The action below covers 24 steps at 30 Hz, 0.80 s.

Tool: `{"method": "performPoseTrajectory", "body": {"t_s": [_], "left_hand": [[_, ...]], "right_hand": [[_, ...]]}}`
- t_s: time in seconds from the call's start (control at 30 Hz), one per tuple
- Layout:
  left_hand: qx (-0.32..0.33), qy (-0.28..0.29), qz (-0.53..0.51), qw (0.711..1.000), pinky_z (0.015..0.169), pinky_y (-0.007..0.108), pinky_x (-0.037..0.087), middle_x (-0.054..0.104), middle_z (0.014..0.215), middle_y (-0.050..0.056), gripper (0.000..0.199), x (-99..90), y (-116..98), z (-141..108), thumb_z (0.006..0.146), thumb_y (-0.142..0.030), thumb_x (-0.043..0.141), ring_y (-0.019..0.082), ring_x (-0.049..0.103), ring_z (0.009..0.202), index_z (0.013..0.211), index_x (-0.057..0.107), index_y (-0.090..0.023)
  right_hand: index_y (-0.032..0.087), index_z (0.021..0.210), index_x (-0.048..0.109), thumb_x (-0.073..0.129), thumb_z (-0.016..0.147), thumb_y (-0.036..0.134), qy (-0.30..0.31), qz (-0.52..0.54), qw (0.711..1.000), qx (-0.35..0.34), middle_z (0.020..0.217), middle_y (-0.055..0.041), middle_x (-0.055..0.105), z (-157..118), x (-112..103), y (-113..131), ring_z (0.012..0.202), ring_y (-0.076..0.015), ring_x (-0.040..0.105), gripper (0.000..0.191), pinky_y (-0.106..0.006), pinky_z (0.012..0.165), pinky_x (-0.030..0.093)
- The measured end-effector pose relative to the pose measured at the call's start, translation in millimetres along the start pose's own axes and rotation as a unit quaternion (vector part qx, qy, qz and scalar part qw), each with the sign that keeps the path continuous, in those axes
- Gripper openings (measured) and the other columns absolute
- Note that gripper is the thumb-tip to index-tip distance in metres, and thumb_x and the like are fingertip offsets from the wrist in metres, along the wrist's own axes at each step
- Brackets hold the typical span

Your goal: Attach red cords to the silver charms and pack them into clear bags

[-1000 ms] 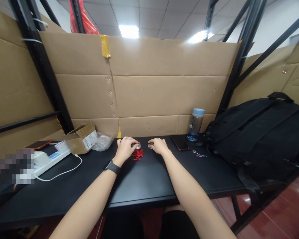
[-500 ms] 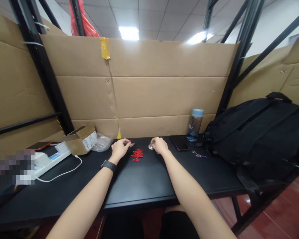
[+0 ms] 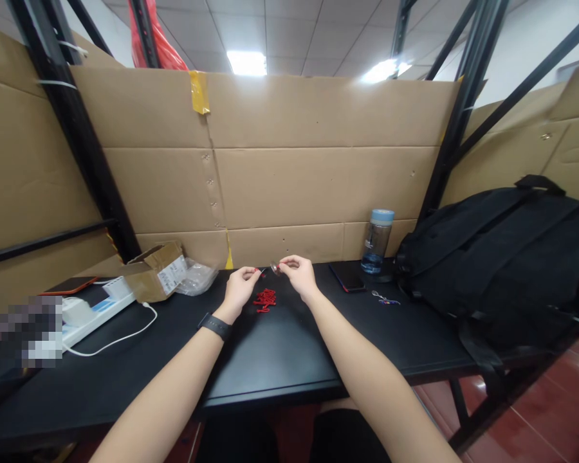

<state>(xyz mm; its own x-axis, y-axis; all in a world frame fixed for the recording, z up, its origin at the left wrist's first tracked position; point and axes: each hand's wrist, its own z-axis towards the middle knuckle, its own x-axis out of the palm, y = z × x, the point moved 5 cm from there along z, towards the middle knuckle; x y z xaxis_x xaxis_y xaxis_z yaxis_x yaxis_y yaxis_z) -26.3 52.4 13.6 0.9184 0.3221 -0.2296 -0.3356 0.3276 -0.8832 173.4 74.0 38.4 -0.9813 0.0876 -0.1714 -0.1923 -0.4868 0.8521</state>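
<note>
My left hand (image 3: 240, 289) is closed in a pinch on a small, cymbal-like metal disc (image 3: 263, 272), seen nearly edge-on, with a bit of red at the fingertips. Opposite it, my right hand (image 3: 299, 278) pinches a second shiny cymbal-like metal disc (image 3: 275, 268), tilted up so its round face shows, also with red beside the fingers. A narrow gap separates the two discs. Below them, a small heap of red cord (image 3: 265, 298) lies on the black tabletop (image 3: 275, 354); whether it is joined to the discs I cannot tell.
At the left are an opened cardboard box (image 3: 149, 273), a clear plastic bag (image 3: 196, 278) and a white power strip (image 3: 96, 315) with a cable. At the right are a phone (image 3: 350, 280), a small keychain-like item (image 3: 386, 299), a water bottle (image 3: 377, 241) and a black backpack (image 3: 506, 257). Cardboard walls (image 3: 280, 186) stand behind.
My right hand has lifted its disc off the tabletop and moved left. My left hand has shifted slightly right, so the discs are now close together. The red heap stays put.
</note>
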Motion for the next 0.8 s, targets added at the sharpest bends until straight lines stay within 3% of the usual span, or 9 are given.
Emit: {"method": "performPoseTrajectory", "body": {"t_s": [0.07,0.17,0.3,0.4,0.53,0.67,0.8], "left_hand": [[0.004,0.005,-0.024,1.000,0.089,0.036,0.055,0.079,0.101,0.013,0.037,3.7,1,0,0.082,-0.052,0.067,0.025,0.074,0.097,0.094,0.069,-0.017],[0.014,0.015,-0.030,0.999,0.088,0.035,0.055,0.079,0.100,0.012,0.036,6.6,-3,-3,0.083,-0.051,0.066,0.024,0.074,0.096,0.096,0.068,-0.017],[0.048,0.005,0.092,0.995,0.090,0.036,0.052,0.079,0.096,0.007,0.027,1.5,-16,-8,0.084,-0.049,0.067,0.025,0.073,0.099,0.090,0.071,-0.022],[0.071,0.002,0.170,0.983,0.096,0.039,0.047,0.080,0.096,0.003,0.021,-1.9,-28,-11,0.085,-0.045,0.066,0.025,0.073,0.099,0.088,0.072,-0.025],[0.085,0.002,0.193,0.978,0.097,0.040,0.044,0.080,0.096,0.001,0.019,-3.1,-37,-14,0.087,-0.043,0.064,0.024,0.073,0.098,0.090,0.071,-0.026],[0.092,0.003,0.190,0.977,0.094,0.038,0.045,0.079,0.097,0.001,0.019,-3.2,-38,-14,0.088,-0.043,0.062,0.023,0.073,0.099,0.090,0.071,-0.026],[0.101,0.003,0.186,0.977,0.093,0.037,0.045,0.079,0.097,0.001,0.019,-4.0,-39,-14,0.089,-0.043,0.062,0.023,0.073,0.098,0.089,0.071,-0.026]], "right_hand": [[0.016,0.084,0.072,0.072,0.075,0.026,-0.005,0.054,0.998,0.012,0.083,-0.0063,0.076,-6,8,0,0.081,-0.0194,0.073,0.013,-0.032,0.081,0.059],[0.018,0.083,0.071,0.077,0.073,0.027,0.012,0.117,0.989,0.092,0.077,-0.0035,0.072,-17,25,-7,0.074,-0.0196,0.072,0.015,-0.036,0.074,0.061],[0.018,0.085,0.064,0.080,0.076,0.026,0.042,0.241,0.948,0.201,0.078,-0.0018,0.069,-29,39,-12,0.069,-0.0194,0.073,0.020,-0.041,0.069,0.064],[0.021,0.100,0.061,0.080,0.077,0.020,0.057,0.307,0.922,0.231,0.080,0.0001,0.069,-32,37,-10,0.070,-0.0206,0.075,0.029,-0.046,0.073,0.065],[0.025,0.124,0.058,0.076,0.081,0.014,0.097,0.366,0.888,0.259,0.090,-0.0027,0.072,-34,37,-8,0.080,-0.0218,0.076,0.047,-0.051,0.084,0.063],[0.019,0.122,0.064,0.074,0.085,0.014,0.126,0.403,0.857,0.295,0.104,-0.0095,0.073,-34,41,-11,0.087,-0.0215,0.076,0.039,-0.049,0.091,0.061],[0.019,0.121,0.066,0.073,0.087,0.015,0.115,0.430,0.843,0.301,0.103,-0.0083,0.073,-32,42,-15,0.089,-0.0205,0.075,0.035,-0.045,0.090,0.062]]}}
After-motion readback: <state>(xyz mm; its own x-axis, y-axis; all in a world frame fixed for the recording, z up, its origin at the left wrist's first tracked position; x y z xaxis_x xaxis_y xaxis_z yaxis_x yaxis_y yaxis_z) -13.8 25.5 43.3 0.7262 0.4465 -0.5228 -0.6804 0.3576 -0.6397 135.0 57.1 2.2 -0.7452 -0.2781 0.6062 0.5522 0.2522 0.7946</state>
